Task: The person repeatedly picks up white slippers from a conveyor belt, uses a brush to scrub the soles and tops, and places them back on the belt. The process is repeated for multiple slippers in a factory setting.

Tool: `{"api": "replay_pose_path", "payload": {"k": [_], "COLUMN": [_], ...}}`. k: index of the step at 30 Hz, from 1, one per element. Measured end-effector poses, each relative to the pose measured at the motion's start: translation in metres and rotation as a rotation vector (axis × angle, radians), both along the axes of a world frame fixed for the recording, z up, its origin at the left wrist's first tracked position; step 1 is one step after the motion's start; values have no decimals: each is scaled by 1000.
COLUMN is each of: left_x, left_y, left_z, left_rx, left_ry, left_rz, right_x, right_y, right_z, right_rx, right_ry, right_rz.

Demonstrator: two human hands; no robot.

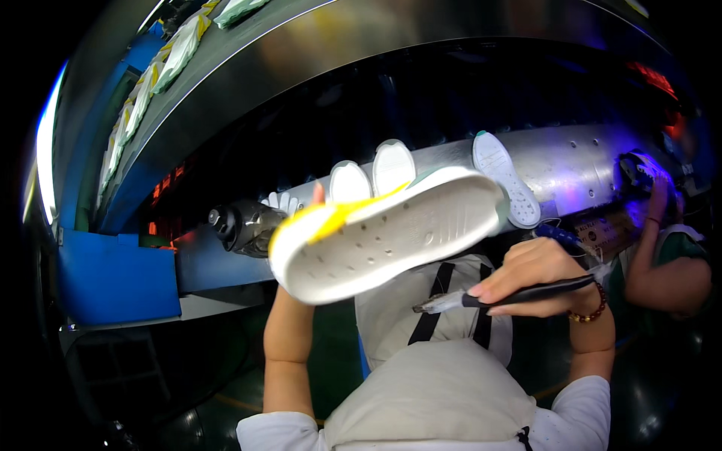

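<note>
A white shoe sole (391, 240) with a yellow and pale green outer edge is held up in front of me, its hollow inner side facing me. My left hand (317, 195) grips it from behind at its left end; one finger shows above the rim, and the rest is hidden. To the lower right of the sole, my right hand (538, 272) is closed around the dark handle of a brush (444, 303). The brush's pale, dark-tipped end points left, below the sole and apart from it.
Several white soles (505, 177) lie on the metal ledge (568, 169) ahead. A dark bottle (244, 228) is left of the held sole. More soles (180, 56) line a conveyor at upper left. Another person's arm (643, 255) reaches toward a dark shoe (639, 167) at right.
</note>
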State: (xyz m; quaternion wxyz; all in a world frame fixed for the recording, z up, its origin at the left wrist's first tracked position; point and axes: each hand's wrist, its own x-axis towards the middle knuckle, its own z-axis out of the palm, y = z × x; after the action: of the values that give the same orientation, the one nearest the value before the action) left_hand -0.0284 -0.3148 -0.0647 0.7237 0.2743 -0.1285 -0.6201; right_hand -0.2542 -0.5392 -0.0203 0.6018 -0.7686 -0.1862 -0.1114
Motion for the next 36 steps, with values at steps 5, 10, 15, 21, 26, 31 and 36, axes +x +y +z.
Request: {"api": "replay_pose_path", "payload": {"k": [5,10,15,21,26,31,36], "left_x": [-59,-70,-77,-66,-76,-76,-70], "left_y": [-60,-69,-74,-61,-65,-71,-72], "left_z": [2,-13,-10,-8,-5,-5,-2], "left_rx": [-43,15,61,40,18,-310,-236], "left_ry": [102,106,110,29,93,94,-6], "left_rz": [338,246,323,308,380,339,388], "right_x": [17,41,52,17,30,44,38], "right_y": [8,18,28,40,16,23,16], "right_z": [-21,-35,-24,-19,-6,-5,-14], "right_rx": [204,300,-92,-112,267,156,350], "right_ry": [98,148,-195,-34,129,-45,138], "right_rz": [-335,-547,-591,-176,-447,-264,-314]}}
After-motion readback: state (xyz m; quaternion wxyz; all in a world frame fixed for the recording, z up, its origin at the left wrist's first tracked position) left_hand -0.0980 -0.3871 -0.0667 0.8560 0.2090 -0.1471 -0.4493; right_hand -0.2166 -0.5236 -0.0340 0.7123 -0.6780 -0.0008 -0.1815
